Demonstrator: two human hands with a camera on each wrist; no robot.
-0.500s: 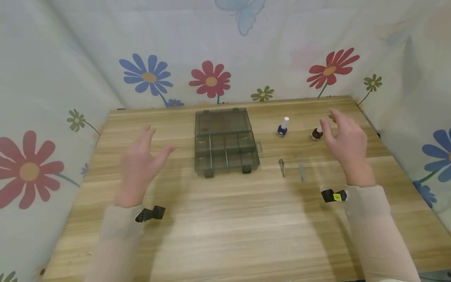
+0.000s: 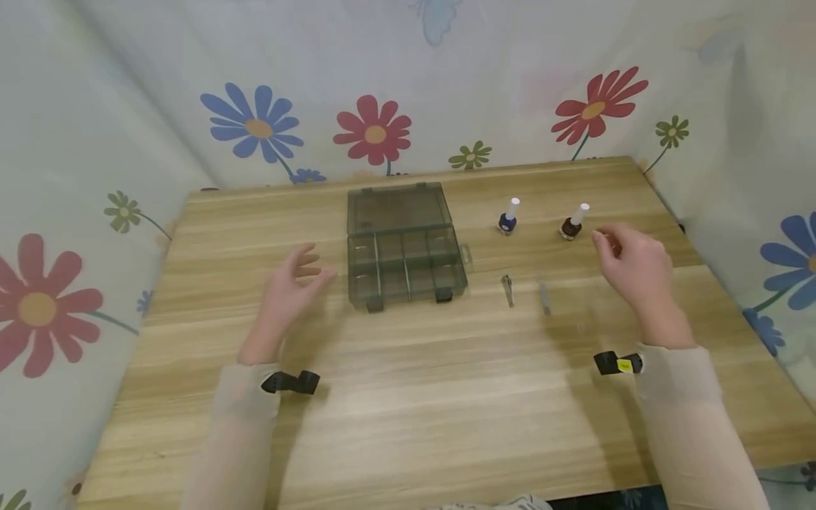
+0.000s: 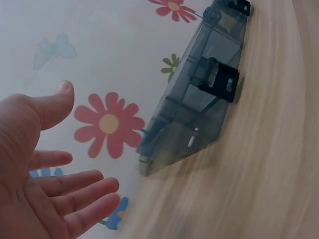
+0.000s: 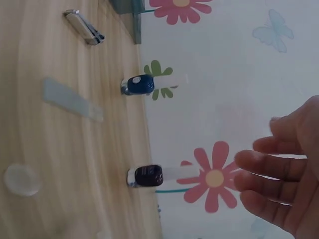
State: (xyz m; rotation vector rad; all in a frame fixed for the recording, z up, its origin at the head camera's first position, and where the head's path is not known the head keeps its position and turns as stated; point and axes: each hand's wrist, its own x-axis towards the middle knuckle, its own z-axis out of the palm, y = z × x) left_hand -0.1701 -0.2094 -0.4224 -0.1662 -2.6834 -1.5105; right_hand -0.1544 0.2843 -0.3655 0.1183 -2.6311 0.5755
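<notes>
My left hand (image 2: pixel 287 297) hovers over the table just left of a divided plastic box (image 2: pixel 398 209), its fingers relaxed and holding nothing. The grey see-through box lies with its lid folded back and its compartments facing up. My right hand (image 2: pixel 637 273), also holding nothing, is raised at the right with loosely bent fingers. Nearest to it stands a dark nail polish bottle (image 2: pixel 571 228) with a white cap, upright. A blue nail polish bottle (image 2: pixel 507 222) stands to its left. In front of them lie a metal nail clipper (image 2: pixel 508 290) and a slim translucent strip (image 2: pixel 545 298).
A small clear round piece (image 4: pixel 21 179) lies on the wooden table (image 2: pixel 414 404), near the strip in the right wrist view. A flower-printed curtain (image 2: pixel 510 85) closes off the back and both sides.
My left hand has shifted right, closer to the box. The right hand has moved slightly down and right, uncovering the dark bottle's cap, and its fingers are more bent. The head view has tilted slightly.
</notes>
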